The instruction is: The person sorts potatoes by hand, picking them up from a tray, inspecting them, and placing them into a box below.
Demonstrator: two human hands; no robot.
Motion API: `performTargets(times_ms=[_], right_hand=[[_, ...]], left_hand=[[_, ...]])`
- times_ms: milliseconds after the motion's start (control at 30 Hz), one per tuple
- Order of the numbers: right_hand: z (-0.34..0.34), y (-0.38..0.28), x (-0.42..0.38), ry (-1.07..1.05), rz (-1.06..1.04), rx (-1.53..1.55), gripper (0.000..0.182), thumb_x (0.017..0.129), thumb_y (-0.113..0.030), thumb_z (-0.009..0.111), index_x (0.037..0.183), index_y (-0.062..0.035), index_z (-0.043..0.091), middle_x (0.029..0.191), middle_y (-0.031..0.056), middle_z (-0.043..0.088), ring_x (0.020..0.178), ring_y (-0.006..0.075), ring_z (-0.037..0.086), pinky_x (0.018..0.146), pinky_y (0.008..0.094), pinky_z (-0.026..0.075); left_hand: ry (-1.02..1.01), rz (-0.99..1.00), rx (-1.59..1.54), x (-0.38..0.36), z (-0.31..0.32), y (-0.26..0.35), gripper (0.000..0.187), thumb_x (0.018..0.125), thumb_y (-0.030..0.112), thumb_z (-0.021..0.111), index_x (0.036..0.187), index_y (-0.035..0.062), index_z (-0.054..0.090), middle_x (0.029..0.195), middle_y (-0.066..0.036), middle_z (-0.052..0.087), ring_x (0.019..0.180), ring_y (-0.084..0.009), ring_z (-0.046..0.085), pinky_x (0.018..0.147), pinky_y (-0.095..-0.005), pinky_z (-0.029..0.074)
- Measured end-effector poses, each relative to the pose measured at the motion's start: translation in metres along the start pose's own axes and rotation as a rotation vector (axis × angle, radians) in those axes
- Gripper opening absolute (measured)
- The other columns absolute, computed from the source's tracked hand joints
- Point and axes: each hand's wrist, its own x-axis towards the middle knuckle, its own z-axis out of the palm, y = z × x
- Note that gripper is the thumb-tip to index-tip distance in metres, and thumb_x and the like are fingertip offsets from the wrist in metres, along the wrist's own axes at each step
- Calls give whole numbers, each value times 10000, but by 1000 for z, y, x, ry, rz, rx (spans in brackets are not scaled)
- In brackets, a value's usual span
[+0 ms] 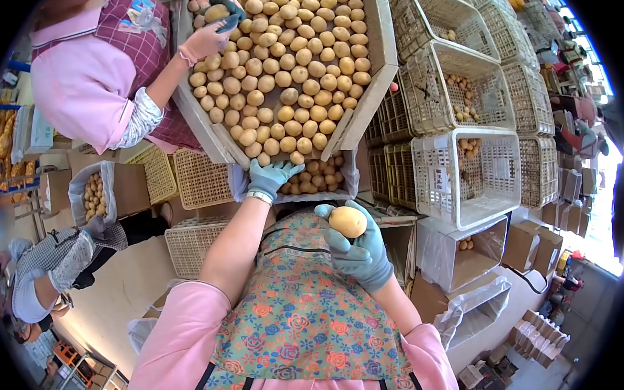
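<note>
My right hand (362,248), in a blue-grey glove, is closed around a pale yellow potato (347,222) and holds it up in front of my flowered apron. My left hand (275,178), gloved too, lies at the narrow front opening of the sorting table (221,145), fingers spread and close to a few potatoes at the lip. Many loose potatoes (288,77) cover the table top. Just below the opening, partly hidden by my left hand, a plastic-lined box (351,186) holds more potatoes.
At the left of the table, a co-worker's gloved hands (218,27) hold a potato. White plastic crates (422,182) with some potatoes are stacked to the right. Lined cartons (427,237) stand below them. Yellow crates (201,179) and a lined potato box (108,174) are at left.
</note>
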Motion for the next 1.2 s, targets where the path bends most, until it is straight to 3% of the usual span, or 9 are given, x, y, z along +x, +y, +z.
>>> performTargets(times_ms=[100, 233, 300, 433, 667, 833, 1033, 1133, 1200], right_hand=[[0, -1, 0, -45, -2, -22, 614, 1107, -449, 324, 1487, 24, 415, 1028, 283, 673, 465, 125, 549, 373, 218, 436], [4, 3, 2, 144, -227, -350, 549, 1044, -269, 555, 1530, -55, 417, 1234, 178, 608, 872, 187, 651, 613, 242, 550], [4, 7, -6, 229, -350, -595, 856, 851, -8, 744, 1603, -145, 359, 1377, 75, 526, 1140, 245, 613, 857, 324, 582], [1, 7, -13, 97, -325, -800, 1085, 755, 41, 808, 1655, -126, 224, 1430, 87, 570, 1222, 264, 623, 1037, 427, 520], [0, -1, -3, 101, -212, -842, 947, 773, 53, 778, 1600, -74, 335, 1392, 127, 594, 1170, 259, 649, 971, 414, 555], [-77, -58, 31, 529, -95, -1196, 446, 1025, -282, 598, 1398, -45, 543, 1256, 100, 653, 984, 149, 671, 757, 270, 552], [-251, -141, 30, 1051, -552, -332, 403, 1055, -316, 581, 1371, -67, 556, 1241, 105, 664, 1030, 243, 687, 921, 382, 578], [-203, -104, 39, 935, -431, -805, 337, 1052, -261, 584, 1305, -40, 614, 1249, 96, 687, 1042, 240, 693, 955, 358, 554], [-152, -80, 66, 777, -363, -1703, 256, 1029, -172, 596, 1221, -24, 678, 1172, 101, 721, 1031, 238, 694, 910, 343, 546]], left_hand=[[-8, 0, -23, 0, -1, 0, 826, 1008, 650, 322, 1660, 160, 189, 1722, -163, 89, 1584, -401, 100, 1190, -776, 128], [69, 23, -16, -6, 12, -4, 824, 1013, 654, 315, 1660, 160, 187, 1727, -150, 76, 1584, -394, 105, 1183, -778, 148], [35, 23, -6, -5, 11, -2, 821, 1015, 653, 312, 1660, 160, 186, 1727, -147, 75, 1584, -393, 106, 1181, -781, 152], [49, 6, -33, -6, 9, -3, 810, 1016, 633, 324, 1659, 159, 187, 1727, -146, 77, 1584, -391, 109, 1177, -784, 165], [47, 27, -54, 1, -1, -1, 817, 1006, 623, 359, 1650, 146, 204, 1717, -161, 106, 1574, -396, 143, 1187, -769, 176], [-4, 2, -12, 7, -19, 4, 904, 967, 726, 396, 1639, 144, 231, 1711, -167, 131, 1548, -444, 194, 1172, -778, 197], [-133, 3, -97, -4, -21, -4, 833, 994, 635, 478, 1631, 147, 253, 1689, -165, 200, 1553, -421, 196, 1205, -734, 197], [-75, 64, -97, -7, -13, -9, 823, 1000, 635, 469, 1627, 143, 264, 1686, -165, 206, 1547, -420, 209, 1221, -708, 201], [-88, 65, -100, -5, -15, -11, 803, 1005, 631, 462, 1622, 147, 286, 1676, -164, 238, 1542, -421, 222, 1231, -677, 214]])
